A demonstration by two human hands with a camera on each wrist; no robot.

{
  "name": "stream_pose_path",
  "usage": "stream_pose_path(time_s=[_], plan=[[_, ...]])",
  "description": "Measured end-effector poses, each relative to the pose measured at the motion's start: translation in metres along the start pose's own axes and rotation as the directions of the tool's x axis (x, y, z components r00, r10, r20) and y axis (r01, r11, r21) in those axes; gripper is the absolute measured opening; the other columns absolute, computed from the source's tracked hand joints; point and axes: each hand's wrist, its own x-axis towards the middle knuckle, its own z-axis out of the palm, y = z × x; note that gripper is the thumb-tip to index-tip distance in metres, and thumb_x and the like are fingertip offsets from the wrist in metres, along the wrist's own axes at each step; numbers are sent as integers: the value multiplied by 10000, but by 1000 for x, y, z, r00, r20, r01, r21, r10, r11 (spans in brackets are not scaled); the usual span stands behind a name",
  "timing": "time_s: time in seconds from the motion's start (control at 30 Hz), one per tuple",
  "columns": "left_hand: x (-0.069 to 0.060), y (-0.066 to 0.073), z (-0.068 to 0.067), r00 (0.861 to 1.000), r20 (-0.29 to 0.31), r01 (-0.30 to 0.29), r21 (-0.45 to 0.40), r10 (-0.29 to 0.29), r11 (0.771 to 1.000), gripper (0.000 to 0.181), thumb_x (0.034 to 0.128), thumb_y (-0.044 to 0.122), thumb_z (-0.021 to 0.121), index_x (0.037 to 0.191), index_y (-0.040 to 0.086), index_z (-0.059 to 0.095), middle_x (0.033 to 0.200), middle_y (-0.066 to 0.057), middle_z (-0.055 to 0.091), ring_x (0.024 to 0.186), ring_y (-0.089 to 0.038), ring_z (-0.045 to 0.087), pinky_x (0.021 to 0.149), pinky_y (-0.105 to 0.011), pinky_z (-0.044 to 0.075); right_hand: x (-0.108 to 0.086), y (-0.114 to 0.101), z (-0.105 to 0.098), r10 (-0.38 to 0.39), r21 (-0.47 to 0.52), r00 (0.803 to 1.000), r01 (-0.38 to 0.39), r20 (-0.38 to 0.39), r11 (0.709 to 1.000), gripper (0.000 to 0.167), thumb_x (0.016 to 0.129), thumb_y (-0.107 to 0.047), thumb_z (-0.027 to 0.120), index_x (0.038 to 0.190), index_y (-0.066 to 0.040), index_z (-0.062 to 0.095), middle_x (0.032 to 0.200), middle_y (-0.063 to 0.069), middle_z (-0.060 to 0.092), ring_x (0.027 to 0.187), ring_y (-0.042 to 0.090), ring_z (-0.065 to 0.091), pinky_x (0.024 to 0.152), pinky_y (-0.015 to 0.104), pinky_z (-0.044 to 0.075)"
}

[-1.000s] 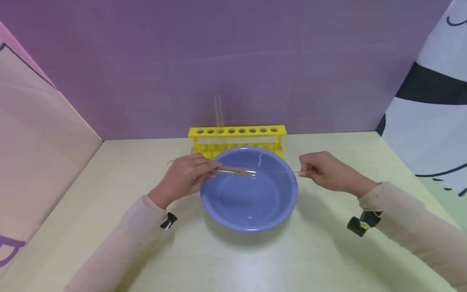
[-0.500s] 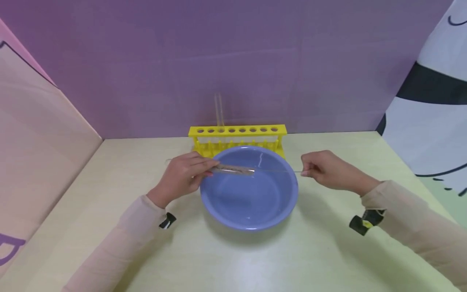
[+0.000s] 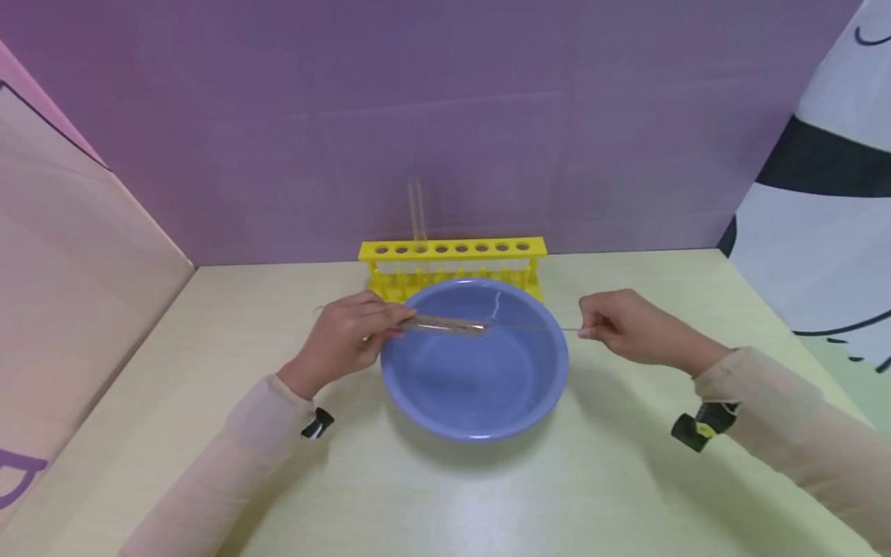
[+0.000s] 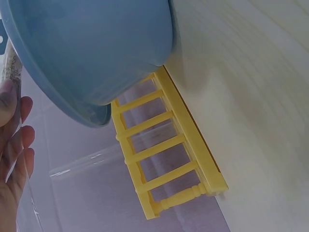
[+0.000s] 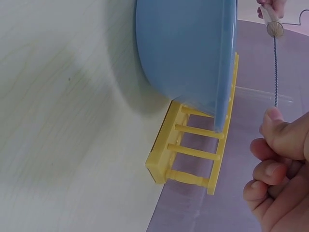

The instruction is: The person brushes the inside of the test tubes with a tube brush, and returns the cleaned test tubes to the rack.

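Observation:
Over the blue basin [image 3: 473, 429], my left hand [image 3: 355, 333] grips a clear test tube [image 3: 448, 326] that lies nearly level, its mouth pointing right. Pale bristles of a test tube brush fill part of the tube. Out of the mouth runs the brush's thin twisted wire handle [image 5: 276, 72], and my right hand [image 3: 623, 325] pinches this wire between thumb and forefinger beyond the basin's right rim. In the left wrist view, the left fingers [image 4: 21, 140] wrap along the tube, and much of the glass is out of frame.
Behind the basin stands a yellow test tube rack [image 3: 452, 250] with a row of holes. Another clear test tube [image 3: 418, 210] stands upright in it, near its left end. A purple backdrop [image 3: 445, 116] closes off the back of the pale table [image 3: 480, 510].
My right hand has drifted slightly right with the wire, widening the gap to the basin rim. My left hand, still gripping the tube, has shifted a little left.

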Motion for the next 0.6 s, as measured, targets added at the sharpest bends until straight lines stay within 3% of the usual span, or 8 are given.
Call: stream_pose_path(time_s=[0.2,0.6], plan=[[0,-1,-1,1000,10,16,4,-16,1000,349,712,58,802,1050,43,719,943,-45,725,753,-175,621,601,-276,512,-1,3,0,-43,-37,998,42,-45,998,321,828,10,679,664,-157,459,571,-132,339,531,-1,327,524,211,345],[-6,1,-8,985,120,130,-57,-123,990,301,774,100,760,1068,55,713,936,-24,716,717,-139,585,564,-254,454,-6,6,6,-128,-163,984,107,-122,981,299,787,62,695,706,-154,504,633,-140,414,574,-9,387,546,216,431]])
